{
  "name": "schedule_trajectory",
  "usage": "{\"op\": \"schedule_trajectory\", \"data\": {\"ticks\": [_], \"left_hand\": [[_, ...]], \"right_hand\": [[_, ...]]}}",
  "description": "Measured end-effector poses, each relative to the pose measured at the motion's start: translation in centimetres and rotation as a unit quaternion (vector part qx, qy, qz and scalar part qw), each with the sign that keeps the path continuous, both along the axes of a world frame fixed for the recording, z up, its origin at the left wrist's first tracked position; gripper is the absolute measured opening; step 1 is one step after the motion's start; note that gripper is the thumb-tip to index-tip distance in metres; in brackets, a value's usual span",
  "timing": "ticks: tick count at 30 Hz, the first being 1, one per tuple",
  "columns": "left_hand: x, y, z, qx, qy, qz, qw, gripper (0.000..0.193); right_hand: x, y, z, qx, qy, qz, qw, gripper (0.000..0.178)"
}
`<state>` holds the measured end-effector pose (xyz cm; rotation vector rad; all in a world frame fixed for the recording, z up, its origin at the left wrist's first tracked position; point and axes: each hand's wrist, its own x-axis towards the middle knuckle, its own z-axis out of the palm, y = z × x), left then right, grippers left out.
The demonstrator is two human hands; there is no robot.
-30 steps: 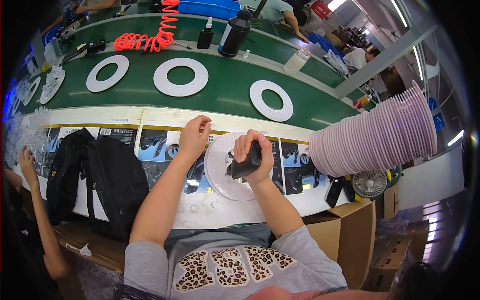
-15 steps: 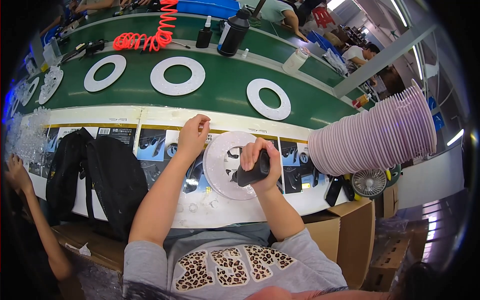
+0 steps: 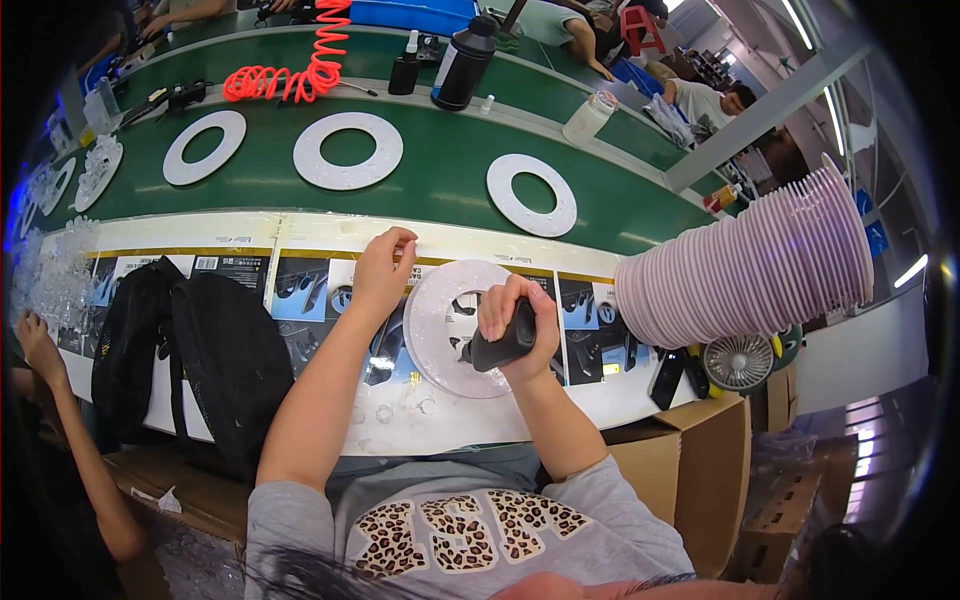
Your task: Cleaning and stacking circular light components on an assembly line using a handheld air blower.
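My right hand is closed round a black bottle, held above a white speckled ring on the bench. The bottle's lower end is hidden from this angle. Two such rings seem to overlap there, with printed card showing through the hole. Beside the ring's upper left edge is my left hand, its fingers loosely bent, a gap between them and the thumb. Nothing shows in it. Small clear pieces lie on the bench's near edge.
A tall leaning stack of white rings stands at right, by a small fan. Left lies a black bag; another person's hand is beyond it. Single rings lie on the green belt, bottles behind.
The rings on the green belt have shifted slightly left. Both my hands keep almost the same place and grip. A person at the far right back has leaned leftward.
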<state>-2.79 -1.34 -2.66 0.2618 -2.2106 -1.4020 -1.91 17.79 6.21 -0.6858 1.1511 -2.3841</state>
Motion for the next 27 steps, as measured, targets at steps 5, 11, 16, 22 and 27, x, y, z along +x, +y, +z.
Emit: {"op": "schedule_trajectory", "data": {"ticks": [5, 11, 16, 22, 27], "left_hand": [[0.1, 0.0, 0.1, 0.007, -0.003, -0.003, 1.000, 0.015], [0.0, 0.0, 0.1, 0.004, 0.000, -0.005, 1.000, 0.015], [0.1, 0.0, 0.2, 0.001, 0.004, -0.002, 1.000, 0.015], [0.2, 0.0, 0.3, 0.004, 0.000, -0.003, 1.000, 0.014], [0.0, 0.1, 0.3, 0.009, 0.006, -0.004, 1.000, 0.015]], "right_hand": [[-0.1, 0.0, -0.2, -0.001, -0.003, -0.003, 1.000, 0.041], [-0.1, -0.2, -0.6, 0.003, 0.001, -0.006, 1.000, 0.041], [0.2, -0.3, 0.5, 0.000, 0.000, -0.026, 1.000, 0.040], [1.6, -0.6, 1.6, -0.009, 0.006, -0.016, 1.000, 0.040], [2.0, -1.0, 0.1, -0.008, -0.008, 0.039, 0.999, 0.043]]}}
